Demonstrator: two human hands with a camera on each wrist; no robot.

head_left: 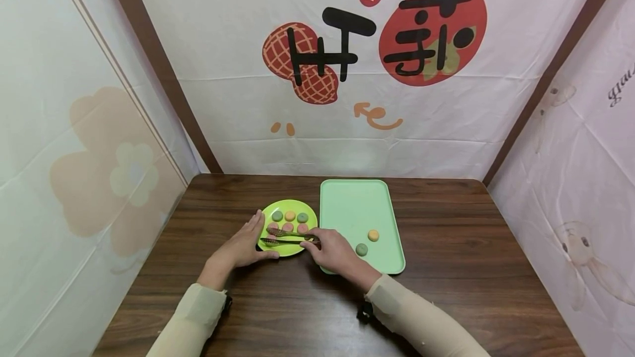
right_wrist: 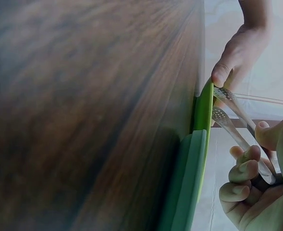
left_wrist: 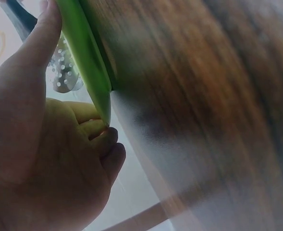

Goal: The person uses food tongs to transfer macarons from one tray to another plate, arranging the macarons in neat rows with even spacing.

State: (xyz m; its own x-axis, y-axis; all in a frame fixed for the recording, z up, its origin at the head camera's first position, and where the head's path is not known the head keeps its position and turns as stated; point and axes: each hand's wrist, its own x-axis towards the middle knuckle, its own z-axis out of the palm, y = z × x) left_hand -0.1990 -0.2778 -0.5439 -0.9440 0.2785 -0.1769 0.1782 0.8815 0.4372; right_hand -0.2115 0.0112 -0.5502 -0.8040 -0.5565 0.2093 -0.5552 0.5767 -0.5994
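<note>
Slim dark tongs with dotted tips (head_left: pixel 288 242), pinched in right hand (head_left: pixel 334 250), cross round lime-green plate (head_left: pixel 289 204), partly hiding its small round pink macarons (head_left: pixel 288 226); contact unclear. Visible there: 4 pink, 2 green (head_left: pixel 277 216), 1 yellow (head_left: pixel 290 216). Left hand (head_left: pixel 243 245) spread wide at rim. Rectangular pale-green tray (head_left: pixel 354 203), edge partly hand-covered: 1 yellow, 1 green.

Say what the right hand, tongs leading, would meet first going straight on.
Probably the left hand at the left rim of the green plate: the tongs in the right hand point towards it. Height is unclear, so they might pass above.
</note>
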